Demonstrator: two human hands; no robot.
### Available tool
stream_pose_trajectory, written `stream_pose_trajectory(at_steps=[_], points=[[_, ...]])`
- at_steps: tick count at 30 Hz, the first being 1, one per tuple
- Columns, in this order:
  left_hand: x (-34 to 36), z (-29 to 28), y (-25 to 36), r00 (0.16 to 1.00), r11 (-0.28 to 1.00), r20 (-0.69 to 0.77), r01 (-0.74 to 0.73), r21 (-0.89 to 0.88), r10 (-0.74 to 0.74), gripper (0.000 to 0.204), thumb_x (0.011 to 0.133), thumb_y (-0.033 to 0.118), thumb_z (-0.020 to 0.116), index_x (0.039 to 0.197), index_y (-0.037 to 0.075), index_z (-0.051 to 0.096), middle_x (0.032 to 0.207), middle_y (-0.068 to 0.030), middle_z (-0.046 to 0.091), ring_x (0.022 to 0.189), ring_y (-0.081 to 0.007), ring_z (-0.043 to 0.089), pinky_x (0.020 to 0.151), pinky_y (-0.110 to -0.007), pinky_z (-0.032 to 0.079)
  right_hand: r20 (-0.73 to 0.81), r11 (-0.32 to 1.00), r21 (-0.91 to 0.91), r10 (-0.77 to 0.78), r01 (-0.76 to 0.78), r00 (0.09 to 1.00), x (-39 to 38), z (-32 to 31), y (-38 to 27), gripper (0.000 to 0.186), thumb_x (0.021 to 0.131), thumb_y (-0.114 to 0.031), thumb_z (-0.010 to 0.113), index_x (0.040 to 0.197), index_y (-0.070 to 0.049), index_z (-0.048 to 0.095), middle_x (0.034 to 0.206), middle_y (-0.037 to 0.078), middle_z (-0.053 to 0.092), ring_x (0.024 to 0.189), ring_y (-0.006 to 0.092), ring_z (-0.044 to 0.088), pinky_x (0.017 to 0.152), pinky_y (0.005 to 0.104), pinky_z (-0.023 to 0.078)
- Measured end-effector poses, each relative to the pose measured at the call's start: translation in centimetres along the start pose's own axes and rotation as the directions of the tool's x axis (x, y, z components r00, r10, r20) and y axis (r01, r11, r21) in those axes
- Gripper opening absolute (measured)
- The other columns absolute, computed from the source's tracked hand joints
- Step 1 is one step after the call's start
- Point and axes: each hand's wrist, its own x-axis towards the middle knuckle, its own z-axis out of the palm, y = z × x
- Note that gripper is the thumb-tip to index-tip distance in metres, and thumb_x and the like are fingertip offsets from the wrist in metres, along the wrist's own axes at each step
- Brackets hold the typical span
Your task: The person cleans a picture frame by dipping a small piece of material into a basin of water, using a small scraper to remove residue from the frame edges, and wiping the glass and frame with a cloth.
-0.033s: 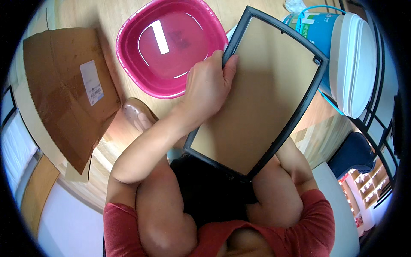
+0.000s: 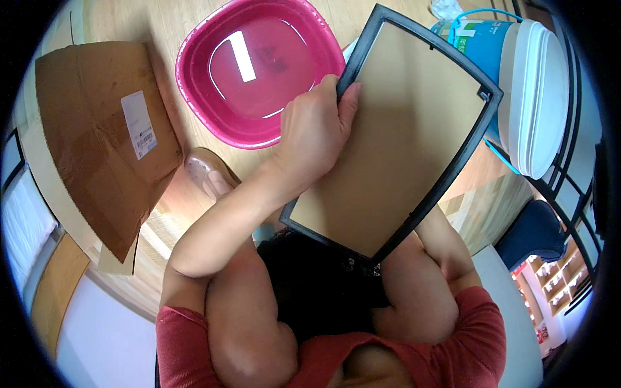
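The black-edged panel (image 2: 402,149) tilts at one o'clock from my lap; my left hand (image 2: 315,132) pinches its left edge, my right hand hides behind, fingers unreadable. I judge this a steadying step; shifting calls for firm grip. From the panel, basin (image 2: 191,97) sits at ten, bucket (image 2: 493,52) at one-thirty; floor (image 2: 475,178) shows at four.

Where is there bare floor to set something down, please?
One narrow bare strip of floor lies between the box and the pink basin; another lies at the near side of the bucket, right of the framed board. It is crowded between basin and bucket, where the left hand holds that board.
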Motion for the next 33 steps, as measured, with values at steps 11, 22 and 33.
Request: stream_pose_trajectory(at_steps=[11, 22, 33], points=[[1.0, 0.2, -1.8, 0.993, 0.992, -0.112, -0.024, 0.128, 0.039, 0.034, 0.096, 0.021, 0.056, 0.072, -0.003, 0.053, 0.058, -0.0258, 0.051, 0.052, -0.0426, 0.054, 0.047, -0.044, 0.04, -0.003, 0.952, 0.083, 0.295, -0.294, 0.955, -1.4, -1.0, 3.7, 0.048, 0.099, -0.034, 0.036, 0.132, -0.001, 0.048, 0.127, 0.013, 0.057, 0.12, 0.0289, 0.052, 0.104, 0.0443, 0.039], [0.8, -1.1, -4.1, 0.997, 0.996, -0.046, 0.062, 0.067, -0.059, 0.037, 0.096, 0.022, 0.055, 0.07, -0.005, 0.055, 0.059, -0.0262, 0.053, 0.053, -0.0405, 0.057, 0.048, -0.042, 0.042, 0.121, 0.939, 0.198, 0.26, -0.28, 0.958, -4.8, -0.7, 0.1, 0.044, 0.097, -0.029, 0.039, 0.129, 0.0, 0.05, 0.125, 0.013, 0.058, 0.117, 0.0286, 0.054, 0.101, 0.0437, 0.042], [-2.5, 0.5, -3.2, 0.992, 0.999, 0.122, -0.029, 0.019, 0.026, 0.031, 0.097, 0.022, 0.054, 0.078, -0.002, 0.055, 0.061, -0.0261, 0.052, 0.053, -0.0423, 0.054, 0.047, -0.043, 0.04, 0.101, 0.987, 0.124, -0.112, 0.099, 0.989, -1.6, -4.2, -4.3, 0.038, 0.098, -0.023, 0.039, 0.125, 0.0, 0.053, 0.126, 0.014, 0.058, 0.114, 0.0277, 0.056, 0.101, 0.0392, 0.041]])
